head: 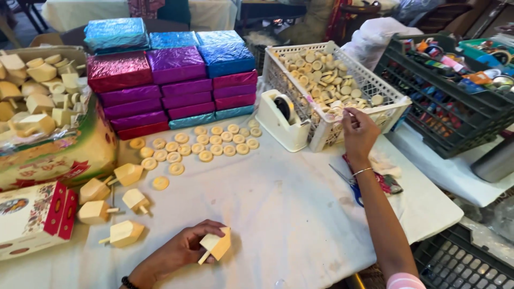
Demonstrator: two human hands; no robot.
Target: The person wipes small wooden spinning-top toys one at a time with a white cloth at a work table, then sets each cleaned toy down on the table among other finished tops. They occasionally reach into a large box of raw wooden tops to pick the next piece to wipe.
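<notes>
One hand (184, 247) grips a wooden top (215, 245), its stem half hidden.

The left hand (179, 251) is cut off at the wrist by the bottom edge, and its fingers cover part of the wooden top (216, 245). The scissors (348, 184) lie partly hidden under the right forearm. The printed box (32, 217) runs off the left edge.

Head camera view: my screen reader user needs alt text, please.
A left hand holds a cream spinning top over a white-clothed table, while the right hand reaches into a white basket of wooden discs. Foil-wrapped boxes are stacked behind.
</notes>
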